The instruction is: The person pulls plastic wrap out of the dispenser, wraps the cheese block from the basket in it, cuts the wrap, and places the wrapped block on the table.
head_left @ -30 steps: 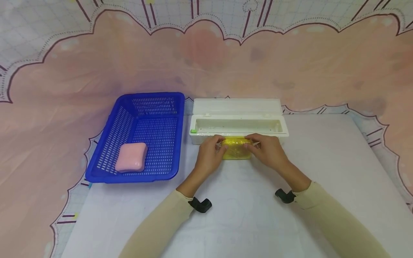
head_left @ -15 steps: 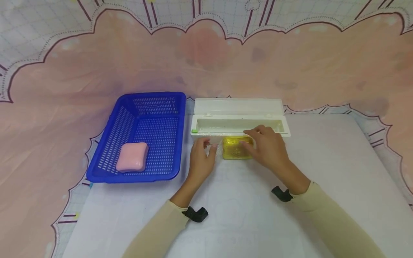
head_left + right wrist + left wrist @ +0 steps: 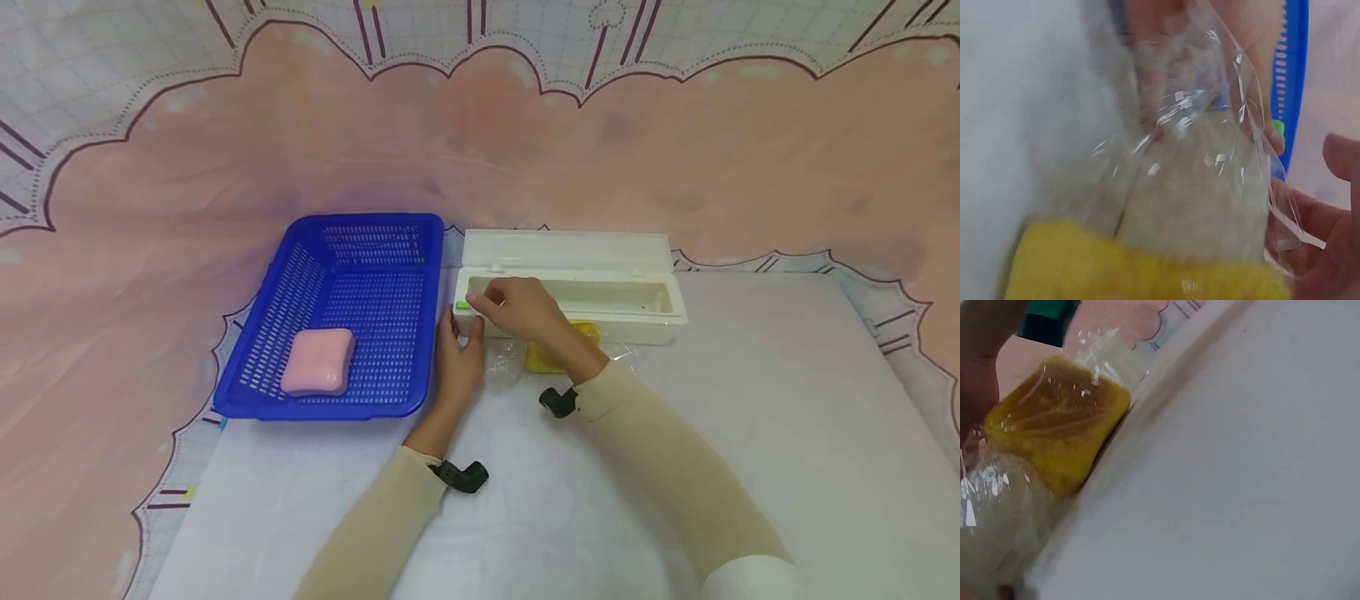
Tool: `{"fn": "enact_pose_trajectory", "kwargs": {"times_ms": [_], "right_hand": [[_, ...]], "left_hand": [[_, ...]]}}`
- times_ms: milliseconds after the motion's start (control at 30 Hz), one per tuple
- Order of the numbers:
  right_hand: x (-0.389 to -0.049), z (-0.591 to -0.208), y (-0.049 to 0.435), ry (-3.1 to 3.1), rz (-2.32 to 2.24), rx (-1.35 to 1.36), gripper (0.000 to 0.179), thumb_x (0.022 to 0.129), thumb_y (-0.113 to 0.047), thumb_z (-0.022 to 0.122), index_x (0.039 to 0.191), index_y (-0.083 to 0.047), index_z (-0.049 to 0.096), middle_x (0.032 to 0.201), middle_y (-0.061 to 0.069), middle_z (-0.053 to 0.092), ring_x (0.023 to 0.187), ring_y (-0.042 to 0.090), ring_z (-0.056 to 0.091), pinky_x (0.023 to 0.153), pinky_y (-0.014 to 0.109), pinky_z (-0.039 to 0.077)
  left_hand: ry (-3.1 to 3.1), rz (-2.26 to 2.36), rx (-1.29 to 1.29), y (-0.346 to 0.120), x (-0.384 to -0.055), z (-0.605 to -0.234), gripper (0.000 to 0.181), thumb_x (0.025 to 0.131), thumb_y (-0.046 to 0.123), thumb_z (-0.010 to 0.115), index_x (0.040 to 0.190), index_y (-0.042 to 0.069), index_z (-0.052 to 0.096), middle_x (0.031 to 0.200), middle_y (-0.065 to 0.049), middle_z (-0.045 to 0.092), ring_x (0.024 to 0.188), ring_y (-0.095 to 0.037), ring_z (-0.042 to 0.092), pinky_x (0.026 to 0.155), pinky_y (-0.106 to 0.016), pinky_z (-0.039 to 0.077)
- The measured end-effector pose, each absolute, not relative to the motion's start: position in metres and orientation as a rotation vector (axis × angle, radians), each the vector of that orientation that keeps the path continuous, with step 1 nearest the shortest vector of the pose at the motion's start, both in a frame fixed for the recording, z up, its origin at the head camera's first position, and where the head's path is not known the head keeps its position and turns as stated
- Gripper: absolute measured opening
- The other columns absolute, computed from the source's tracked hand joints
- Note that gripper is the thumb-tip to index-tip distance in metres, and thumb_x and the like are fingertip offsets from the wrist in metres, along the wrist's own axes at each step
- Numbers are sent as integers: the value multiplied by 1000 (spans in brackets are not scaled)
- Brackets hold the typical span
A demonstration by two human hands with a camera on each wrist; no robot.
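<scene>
The left end of a white cling film dispenser (image 3: 615,332) lies between the thumb and fingers of my left hand (image 3: 459,371). My right hand (image 3: 525,312) reaches across the dispenser's front, its thumb tip close to the small green slider (image 3: 462,306). In the right wrist view, the right hand's fingers (image 3: 1310,215) are apart from its thumb, with nothing held between them. A yellow soap-like bar (image 3: 1060,422) sits under clear film (image 3: 1191,144) against the dispenser's front, partly hidden by the right wrist in the head view. Loose film spreads on both sides of the bar.
The dispenser's lid (image 3: 566,250) stands raised at the back. A blue mesh basket (image 3: 330,412) stands on the left with a pink bar of soap (image 3: 318,361) inside. White cloth (image 3: 525,517) covers the table, and a patterned curtain (image 3: 337,150) hangs behind.
Both hands have let go of the yellow bar's ends. The left hand has moved left to the dispenser's end, and the right hand has crossed left over the bar towards the green slider.
</scene>
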State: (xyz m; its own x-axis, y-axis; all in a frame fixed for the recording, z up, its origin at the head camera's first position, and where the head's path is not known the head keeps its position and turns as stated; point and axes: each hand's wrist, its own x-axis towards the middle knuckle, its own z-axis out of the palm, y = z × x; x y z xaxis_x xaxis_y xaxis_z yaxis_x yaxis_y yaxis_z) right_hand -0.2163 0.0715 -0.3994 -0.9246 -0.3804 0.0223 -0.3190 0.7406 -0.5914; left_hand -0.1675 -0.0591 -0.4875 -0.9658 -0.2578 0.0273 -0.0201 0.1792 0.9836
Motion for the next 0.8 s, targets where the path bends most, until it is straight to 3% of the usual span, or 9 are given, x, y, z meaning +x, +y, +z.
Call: {"fn": "enact_pose_trajectory", "kwargs": {"times_ms": [167, 300, 533, 700, 800], "right_hand": [[-232, -402, 57, 2779, -874, -462, 49, 97, -60, 57, 88, -14, 73, 89, 4, 71, 83, 23, 62, 70, 35, 49], [-241, -399, 53, 2691, -858, -311, 49, 90, -61, 67, 85, -13, 71, 92, 5, 69, 81, 21, 58, 65, 31, 44], [-246, -393, 57, 2634, -787, -183, 60, 86, -64, 69, 106, -8, 73, 123, 11, 69, 108, 29, 63, 91, 41, 54], [-247, -392, 63, 2624, -731, -184, 63, 87, -67, 67, 109, -8, 74, 126, 11, 69, 114, 30, 63, 95, 42, 53], [-247, -390, 68, 2612, -713, -179, 68, 88, -67, 66, 119, -7, 72, 134, 12, 66, 120, 30, 61, 101, 42, 52]], "left_hand": [[-2237, -1938, 290, -65, -174, -494, 51, 104, 29, 59, 144, 1, 45, 146, -23, 53, 141, -34, 49, 117, -47, 41], [-2203, -1960, 310, -67, -176, -495, 54, 102, 30, 64, 143, 0, 46, 143, -24, 54, 138, -36, 51, 115, -47, 43], [-2169, -2005, 318, -67, -177, -499, 56, 101, 30, 66, 144, 1, 45, 141, -23, 53, 135, -36, 52, 111, -47, 46], [-2107, -2095, 330, -67, -177, -499, 56, 101, 27, 66, 145, 2, 43, 140, -22, 53, 133, -33, 54, 107, -44, 51], [-2079, -2131, 339, -66, -177, -497, 56, 101, 25, 65, 146, 1, 42, 139, -22, 53, 132, -33, 54, 106, -42, 52]]}}
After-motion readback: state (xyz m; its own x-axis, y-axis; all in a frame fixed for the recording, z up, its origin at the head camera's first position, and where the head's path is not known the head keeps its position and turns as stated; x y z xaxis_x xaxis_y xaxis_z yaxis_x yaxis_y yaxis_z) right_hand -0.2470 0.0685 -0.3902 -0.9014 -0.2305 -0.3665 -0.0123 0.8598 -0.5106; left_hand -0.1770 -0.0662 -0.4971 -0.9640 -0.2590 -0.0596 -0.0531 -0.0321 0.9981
